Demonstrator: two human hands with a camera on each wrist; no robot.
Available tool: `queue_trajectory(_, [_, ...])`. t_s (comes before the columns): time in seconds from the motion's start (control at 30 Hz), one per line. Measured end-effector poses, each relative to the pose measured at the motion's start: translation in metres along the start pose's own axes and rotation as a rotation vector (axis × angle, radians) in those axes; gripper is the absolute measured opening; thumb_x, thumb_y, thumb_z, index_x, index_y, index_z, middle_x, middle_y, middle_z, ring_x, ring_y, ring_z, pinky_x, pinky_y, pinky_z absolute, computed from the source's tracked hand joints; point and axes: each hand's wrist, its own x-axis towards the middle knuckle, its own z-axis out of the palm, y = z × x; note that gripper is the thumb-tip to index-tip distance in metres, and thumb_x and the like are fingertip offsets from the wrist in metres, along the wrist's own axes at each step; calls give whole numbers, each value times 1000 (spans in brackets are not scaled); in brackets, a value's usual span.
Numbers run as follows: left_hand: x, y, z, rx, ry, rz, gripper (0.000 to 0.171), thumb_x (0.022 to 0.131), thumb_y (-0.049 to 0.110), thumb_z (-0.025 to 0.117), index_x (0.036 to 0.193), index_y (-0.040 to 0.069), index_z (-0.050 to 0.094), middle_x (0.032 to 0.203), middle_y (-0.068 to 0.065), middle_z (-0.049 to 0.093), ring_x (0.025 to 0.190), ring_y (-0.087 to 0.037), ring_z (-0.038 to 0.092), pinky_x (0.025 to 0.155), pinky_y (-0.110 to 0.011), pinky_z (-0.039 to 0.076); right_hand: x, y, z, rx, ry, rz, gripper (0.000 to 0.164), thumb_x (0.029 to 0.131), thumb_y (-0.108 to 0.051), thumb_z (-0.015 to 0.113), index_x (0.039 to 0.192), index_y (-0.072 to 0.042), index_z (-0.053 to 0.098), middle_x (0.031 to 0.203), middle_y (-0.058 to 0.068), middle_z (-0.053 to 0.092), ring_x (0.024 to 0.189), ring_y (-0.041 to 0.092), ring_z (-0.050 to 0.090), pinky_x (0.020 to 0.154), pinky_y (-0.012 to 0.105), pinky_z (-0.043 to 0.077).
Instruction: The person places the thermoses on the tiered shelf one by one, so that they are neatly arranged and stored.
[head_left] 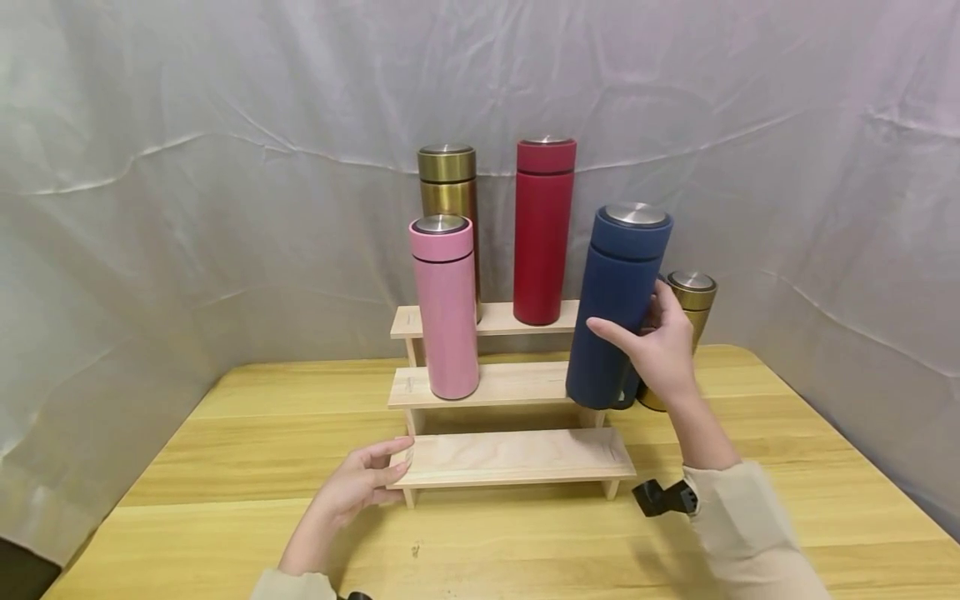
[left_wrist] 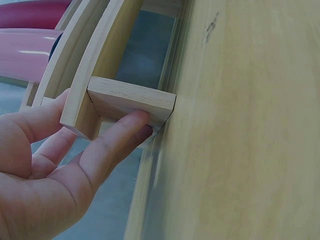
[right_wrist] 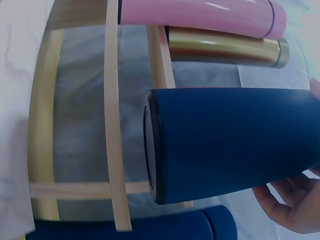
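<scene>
Gripped in the curled fingers of the right hand (head_left: 667, 350): a blue vacuum flask (head_left: 618, 300) with a steel-disc lid, tilted top to the right, base just clear of the middle tier near the right end of a three-tier wooden stand (head_left: 517, 457). Grasped by the left hand's (head_left: 363, 477) fingers: the left end of the bottom tier. At left on the middle tier, upright, a pink flask (head_left: 448, 325); on the top tier, a gold flask (head_left: 453, 198) left and a red flask (head_left: 543, 242) right. On the table (head_left: 247, 467), just right of the stand, a second blue flask (right_wrist: 130, 231), partly hidden, beside a shorter-looking gold flask (head_left: 693, 302). Behind, creased pale cloth (head_left: 300, 233).
</scene>
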Motion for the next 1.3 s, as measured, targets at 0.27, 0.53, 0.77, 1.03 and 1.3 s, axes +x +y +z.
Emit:
queue_trajectory(0.27, [0, 0, 0, 5, 6, -2, 51, 88, 8, 55, 131, -10, 33, 141, -30, 11, 122, -50, 20, 85, -55, 40, 6, 1, 20, 34, 4, -3, 65, 72, -20, 75, 127, -6, 43, 106, 12, 58, 89, 15, 55, 75, 26, 49])
queue_trajectory(0.53, [0, -1, 0, 0, 7, -6, 51, 88, 8, 55, 131, -10, 33, 142, -30, 10, 123, -50, 19, 86, -55, 40, 10, 9, 42, 131, 22, -52, 69, 68, -28, 79, 124, -6, 45, 105, 11, 59, 91, 20, 55, 75, 35, 49])
queue_trajectory(0.77, [0, -1, 0, 5, 7, -6, 51, 89, 8, 55, 131, -10, 33, 142, -30, 10, 123, -50, 19, 86, -55, 39, 12, 14, 56, 102, 24, -73, 68, 69, -31, 77, 125, -8, 46, 104, 11, 59, 90, 23, 54, 70, 37, 50])
queue_trajectory(1.03, [0, -1, 1, 5, 6, -5, 51, 89, 7, 54, 131, -10, 33, 142, -29, 11, 123, -49, 20, 86, -54, 39, 21, 46, 70, 57, 11, -106, 72, 68, -34, 78, 128, -12, 43, 104, 10, 59, 90, 22, 55, 69, 35, 52])
queue_trajectory(1.3, [0, -1, 0, 2, 9, -6, 51, 89, 8, 55, 131, -9, 34, 142, -28, 11, 123, -49, 19, 86, -55, 39, 11, 6, 67, 66, -22, -60, 71, 70, -24, 77, 128, -2, 42, 108, 16, 58, 93, 26, 55, 76, 44, 49])
